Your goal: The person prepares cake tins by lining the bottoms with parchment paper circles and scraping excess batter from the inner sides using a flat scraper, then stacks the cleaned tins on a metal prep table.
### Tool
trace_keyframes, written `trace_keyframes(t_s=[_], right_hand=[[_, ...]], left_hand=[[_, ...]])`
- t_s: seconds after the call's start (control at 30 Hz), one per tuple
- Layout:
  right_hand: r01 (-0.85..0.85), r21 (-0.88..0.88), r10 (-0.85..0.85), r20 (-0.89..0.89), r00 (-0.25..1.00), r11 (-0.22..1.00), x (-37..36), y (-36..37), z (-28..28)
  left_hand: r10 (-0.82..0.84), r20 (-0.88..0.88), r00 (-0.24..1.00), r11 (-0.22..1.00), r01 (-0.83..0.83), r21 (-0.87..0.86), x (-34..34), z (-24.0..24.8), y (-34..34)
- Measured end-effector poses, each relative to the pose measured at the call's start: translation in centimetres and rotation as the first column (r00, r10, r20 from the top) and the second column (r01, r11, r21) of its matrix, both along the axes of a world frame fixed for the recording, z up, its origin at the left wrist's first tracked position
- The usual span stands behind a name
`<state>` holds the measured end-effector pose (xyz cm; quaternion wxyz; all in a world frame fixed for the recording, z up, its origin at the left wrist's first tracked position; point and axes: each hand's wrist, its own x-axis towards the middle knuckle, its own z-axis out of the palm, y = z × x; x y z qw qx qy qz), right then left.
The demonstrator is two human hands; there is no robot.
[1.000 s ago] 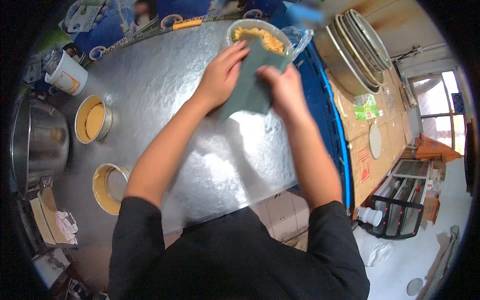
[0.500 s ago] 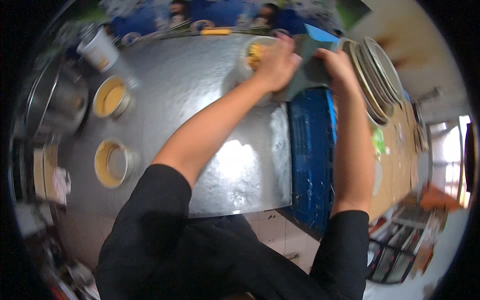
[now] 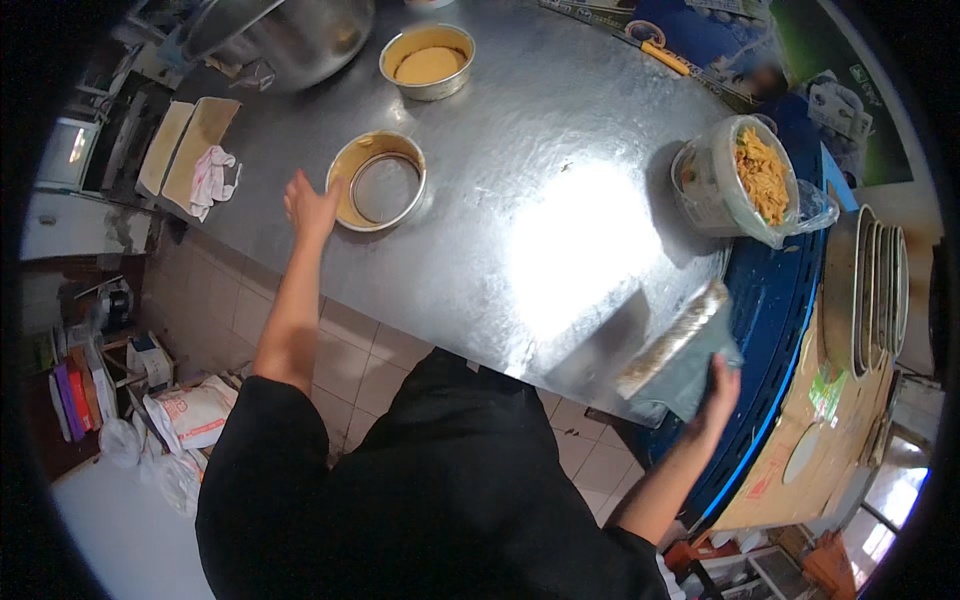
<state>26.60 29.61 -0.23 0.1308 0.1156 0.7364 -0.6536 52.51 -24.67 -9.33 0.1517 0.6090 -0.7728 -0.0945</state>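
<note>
My left hand point(image 3: 312, 208) is at the left side of a round metal tin point(image 3: 423, 170). Its fingers are apart and the thumb side is at the tin's rim; whether it touches cannot be told. Yellowish residue coats the tin's inner wall, and its bottom shows bare metal. Farther back stands a second round tin point(image 3: 462, 80) with a flat yellow layer inside. My right hand point(image 3: 716, 395) grips a flat grey-green sheet-like piece point(image 3: 690, 365) with a thick, crusty pale-brown edge, held over the table's front right corner.
A clear tub point(image 3: 712, 190) of yellow-orange shredded food, lined with plastic, stands at the table's point(image 3: 480, 270) right. Stacked round trays point(image 3: 850, 290) stand beyond the blue surface point(image 3: 765, 300). A large metal bowl point(image 3: 315, 45), a pink-white cloth point(image 3: 210, 180) and a yellow-handled tool point(image 3: 665, 58) lie around.
My left hand has left the tub and moved left to the nearer tin. My right hand has come nearer with the grey-green piece. The view has turned left.
</note>
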Motion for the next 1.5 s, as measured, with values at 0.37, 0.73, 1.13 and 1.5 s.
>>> trace_keyframes(t_s=[0.37,0.73,1.13,1.5], right_hand=[[-0.476,0.246,0.517,-0.141,0.844,0.845,5.3,-12.6,0.7],[-0.319,0.929,0.635,0.133,0.761,0.187,-1.7,-18.5,-1.6],[-0.374,0.898,0.666,0.428,0.611,-0.233,-0.6,-20.1,-6.1],[-0.220,0.969,0.615,0.244,0.750,-0.115,-2.8,-22.4,-6.1]], left_hand=[[-0.669,-0.575,0.472,0.574,0.819,0.005,-14.1,1.5,11.5],[-0.952,-0.294,0.086,0.161,0.957,-0.242,-22.2,2.2,20.9],[-0.970,-0.241,0.037,0.093,0.970,-0.224,-23.3,2.4,20.4],[-0.956,-0.291,-0.044,0.020,0.976,-0.215,-23.1,2.8,21.9]])
